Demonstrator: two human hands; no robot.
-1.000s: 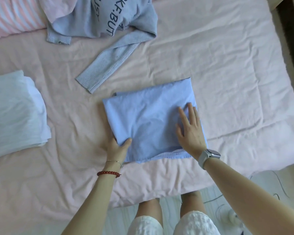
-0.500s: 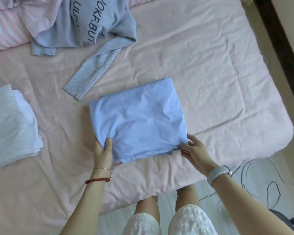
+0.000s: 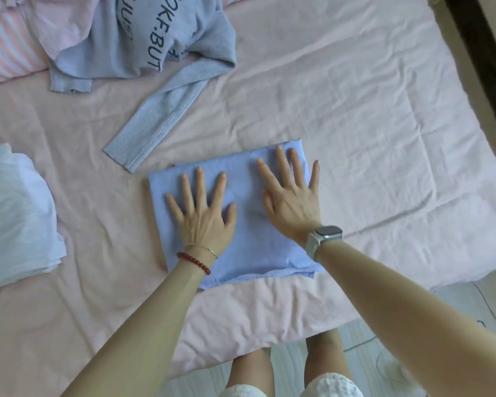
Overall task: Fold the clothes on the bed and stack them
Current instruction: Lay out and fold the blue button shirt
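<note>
A bed [image 3: 355, 116] in a wrinkled pink sheet carries everything. On it lie a folded blue cloth [image 3: 249, 224] near its front edge, a white stack [image 3: 15, 213] at left, and a grey sweater [image 3: 143, 53] at the back.

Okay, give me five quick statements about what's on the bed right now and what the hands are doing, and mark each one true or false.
1. Both hands lie flat on the folded blue garment. True: the left hand and right hand press it with straight, spread fingers.
2. The grey sweater with lettering is neatly folded. False: it lies crumpled at the far side of the bed, one sleeve stretched out.
3. A watch is on the right wrist. True.
4. The red bead bracelet is on the right wrist. False: it is on the left.
5. The white pile sits on top of the blue garment. False: it lies apart, at the left.
</note>
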